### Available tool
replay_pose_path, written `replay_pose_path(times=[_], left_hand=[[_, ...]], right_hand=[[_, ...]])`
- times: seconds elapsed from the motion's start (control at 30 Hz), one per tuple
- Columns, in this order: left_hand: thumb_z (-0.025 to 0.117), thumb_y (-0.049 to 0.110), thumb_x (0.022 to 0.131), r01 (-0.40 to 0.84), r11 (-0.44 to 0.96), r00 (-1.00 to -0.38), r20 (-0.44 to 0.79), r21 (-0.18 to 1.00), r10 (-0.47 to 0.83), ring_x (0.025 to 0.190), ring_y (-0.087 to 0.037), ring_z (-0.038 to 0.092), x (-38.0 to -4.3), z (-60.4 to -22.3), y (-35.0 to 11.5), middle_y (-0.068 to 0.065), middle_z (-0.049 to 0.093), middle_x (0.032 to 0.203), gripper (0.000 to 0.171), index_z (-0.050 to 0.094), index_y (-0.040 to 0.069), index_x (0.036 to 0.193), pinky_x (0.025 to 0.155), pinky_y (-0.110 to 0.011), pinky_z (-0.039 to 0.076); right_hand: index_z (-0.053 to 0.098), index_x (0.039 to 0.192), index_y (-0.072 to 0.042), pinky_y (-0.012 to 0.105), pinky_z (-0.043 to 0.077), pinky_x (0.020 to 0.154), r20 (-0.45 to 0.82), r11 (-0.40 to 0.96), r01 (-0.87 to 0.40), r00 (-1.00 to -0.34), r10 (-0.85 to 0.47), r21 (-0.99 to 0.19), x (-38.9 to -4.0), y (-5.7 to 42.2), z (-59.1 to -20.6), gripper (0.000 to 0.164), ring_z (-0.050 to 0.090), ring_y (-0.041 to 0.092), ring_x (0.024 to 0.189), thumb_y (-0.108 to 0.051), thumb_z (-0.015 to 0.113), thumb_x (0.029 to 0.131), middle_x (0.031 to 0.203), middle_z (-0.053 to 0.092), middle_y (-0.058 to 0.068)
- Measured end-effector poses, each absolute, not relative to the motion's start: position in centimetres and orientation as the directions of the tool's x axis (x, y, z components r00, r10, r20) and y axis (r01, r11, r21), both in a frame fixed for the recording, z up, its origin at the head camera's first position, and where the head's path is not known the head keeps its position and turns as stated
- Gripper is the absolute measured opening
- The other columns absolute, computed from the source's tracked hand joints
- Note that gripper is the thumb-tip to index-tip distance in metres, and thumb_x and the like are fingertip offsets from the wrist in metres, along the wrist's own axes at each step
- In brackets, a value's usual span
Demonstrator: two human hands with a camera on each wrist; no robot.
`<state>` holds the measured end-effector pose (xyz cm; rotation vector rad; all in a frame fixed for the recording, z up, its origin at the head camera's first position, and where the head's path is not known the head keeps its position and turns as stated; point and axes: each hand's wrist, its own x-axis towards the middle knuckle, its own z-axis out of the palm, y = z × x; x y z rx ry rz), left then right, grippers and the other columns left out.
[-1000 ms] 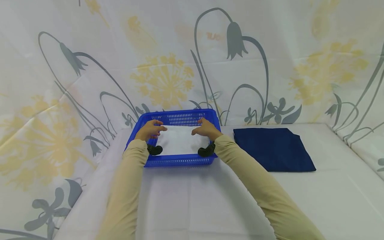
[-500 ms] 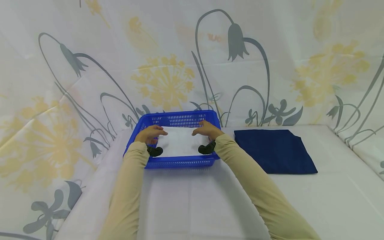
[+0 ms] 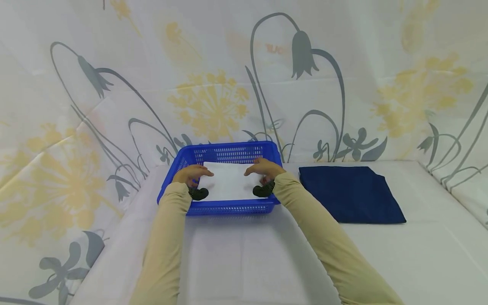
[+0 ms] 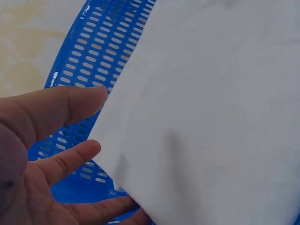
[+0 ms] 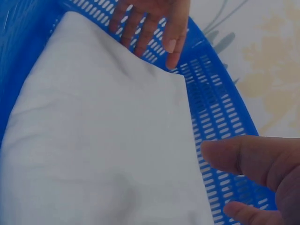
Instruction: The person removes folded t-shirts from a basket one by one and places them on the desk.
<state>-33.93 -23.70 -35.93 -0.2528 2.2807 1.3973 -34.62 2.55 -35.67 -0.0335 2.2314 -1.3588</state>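
A folded white cloth lies in a blue plastic basket with slotted walls. At the cloth's left edge is my left hand, its fingers spread and fairly straight. In the left wrist view the fingertips come right to the cloth's corner, with the thumb above them. My right hand is at the opposite edge. Its thumb points toward the cloth in the right wrist view, and the lower fingers are partly out of frame. Neither hand grips the cloth.
A folded navy cloth lies on the white-covered table, right of the basket. Behind the table hangs a flower-printed curtain. The basket walls stand close around both hands.
Both hands have lowered slightly along the cloth's sides, and the left fingers look less curled than before. The whole head view has shifted a little; basket and cloths stay in place.
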Motion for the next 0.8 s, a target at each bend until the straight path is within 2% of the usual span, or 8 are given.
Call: replay_pose_path(times=[0.03,0.13,0.23,0.33,0.43,0.53,0.63,0.8], left_hand=[[0.059,0.017,0.095,-0.382,0.476,-0.879,-0.470,0.792,0.077,0.140,-0.044,0.016,-33.93,-35.88,-23.71,-0.022,0.015,0.157,0.066,0.026,-0.003,0.150,0.109,-0.052,0.027],[0.059,0.017,0.095,-0.394,0.486,-0.871,-0.485,0.780,0.073,0.140,-0.045,0.017,-34.02,-35.93,-23.81,-0.024,0.015,0.156,0.067,0.025,-0.003,0.150,0.109,-0.050,0.027],[0.059,0.017,0.096,-0.410,0.479,-0.864,-0.499,0.776,0.069,0.140,-0.044,0.019,-34.11,-36.03,-23.97,-0.024,0.015,0.156,0.068,0.023,-0.004,0.150,0.109,-0.050,0.028],[0.057,0.018,0.096,-0.404,0.494,-0.860,-0.504,0.770,0.082,0.139,-0.042,0.021,-34.16,-36.01,-24.17,-0.025,0.015,0.156,0.069,0.021,-0.004,0.150,0.108,-0.051,0.029],[0.056,0.019,0.097,-0.389,0.510,-0.859,-0.502,0.767,0.100,0.140,-0.042,0.019,-34.17,-35.93,-24.32,-0.026,0.014,0.156,0.069,0.020,-0.005,0.151,0.109,-0.052,0.027],[0.057,0.018,0.097,-0.389,0.506,-0.861,-0.499,0.770,0.097,0.141,-0.041,0.016,-34.16,-36.03,-24.30,-0.026,0.014,0.156,0.068,0.023,-0.005,0.150,0.110,-0.052,0.024],[0.058,0.018,0.096,-0.404,0.491,-0.865,-0.497,0.771,0.069,0.142,-0.040,0.015,-34.10,-36.16,-24.16,-0.024,0.015,0.156,0.066,0.026,-0.005,0.149,0.111,-0.051,0.024],[0.059,0.017,0.096,-0.426,0.460,-0.866,-0.499,0.779,0.044,0.143,-0.039,0.014,-34.04,-36.17,-24.00,-0.022,0.013,0.158,0.067,0.026,-0.002,0.151,0.111,-0.049,0.025]], right_hand=[[0.023,0.153,-0.006,0.034,0.046,0.065,-0.425,0.492,0.249,-0.859,-0.286,-0.835,-34.74,2.54,-35.77,0.079,0.043,0.022,0.071,-0.020,0.068,0.089,0.151,0.028,0.017],[0.022,0.153,-0.005,0.029,0.040,0.060,-0.442,0.475,0.267,-0.843,-0.308,-0.839,-35.08,2.49,-36.04,0.079,0.037,0.020,0.070,-0.017,0.068,0.089,0.150,0.029,0.015],[0.022,0.153,-0.005,0.029,0.038,0.061,-0.456,0.474,0.272,-0.826,-0.331,-0.837,-35.21,2.40,-36.16,0.080,0.037,0.022,0.077,-0.017,0.068,0.089,0.151,0.028,0.014],[0.022,0.153,-0.006,0.030,0.041,0.063,-0.452,0.521,0.230,-0.820,-0.351,-0.822,-35.21,2.41,-36.22,0.080,0.040,0.026,0.088,-0.021,0.067,0.089,0.153,0.025,0.014],[0.023,0.153,-0.006,0.034,0.047,0.074,-0.433,0.576,0.166,-0.825,-0.363,-0.800,-35.06,2.52,-36.14,0.080,0.042,0.032,0.111,-0.026,0.066,0.089,0.156,0.021,0.015],[0.025,0.153,-0.007,0.044,0.042,0.096,-0.416,0.614,0.118,-0.831,-0.369,-0.780,-34.89,2.68,-36.06,0.079,0.030,0.034,0.134,-0.029,0.066,0.089,0.157,0.019,0.014],[0.024,0.153,-0.007,0.051,0.032,0.106,-0.410,0.628,0.103,-0.834,-0.368,-0.771,-34.80,2.80,-36.12,0.080,0.024,0.037,0.139,-0.030,0.066,0.089,0.158,0.019,0.014],[0.021,0.154,-0.006,0.051,0.029,0.108,-0.414,0.606,0.128,-0.836,-0.360,-0.785,-34.69,2.92,-36.21,0.082,0.022,0.037,0.140,-0.028,0.066,0.089,0.158,0.020,0.013]])
